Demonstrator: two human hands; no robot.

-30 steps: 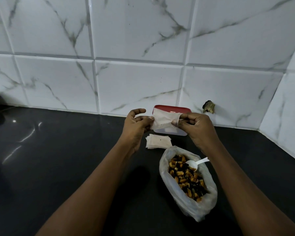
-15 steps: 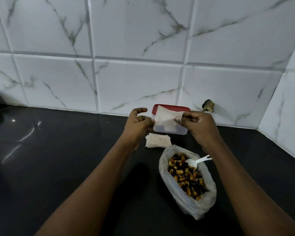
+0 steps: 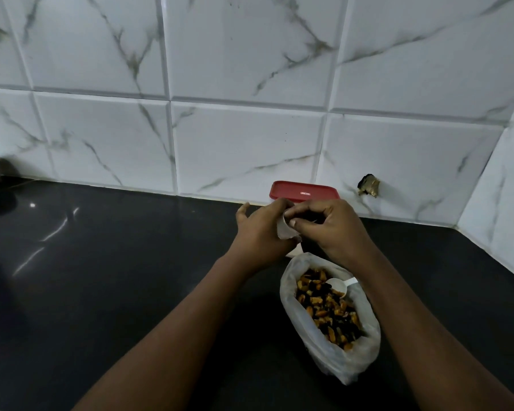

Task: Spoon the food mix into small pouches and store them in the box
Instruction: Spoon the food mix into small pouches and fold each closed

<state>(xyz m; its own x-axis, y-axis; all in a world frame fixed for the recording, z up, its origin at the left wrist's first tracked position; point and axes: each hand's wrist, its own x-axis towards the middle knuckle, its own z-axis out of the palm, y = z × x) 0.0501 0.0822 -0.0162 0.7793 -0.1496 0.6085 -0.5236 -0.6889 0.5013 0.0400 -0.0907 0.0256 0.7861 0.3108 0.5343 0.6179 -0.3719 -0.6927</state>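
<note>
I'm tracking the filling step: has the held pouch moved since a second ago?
Yes. The pouch has come down, from covering the red-lidded box to below its lid, nearer the food bag.

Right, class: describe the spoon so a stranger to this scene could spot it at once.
On the black counter sits an open plastic bag of yellow and dark mix. The spoon lies on the mix at the bag's far end, the only white thing among the pieces.

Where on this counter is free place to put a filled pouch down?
Free: the wide counter left of the left hand, up to the tiled wall; a narrower patch right of the food bag. Crowded: around the right hand, between the red-lidded box and the bag.
</note>
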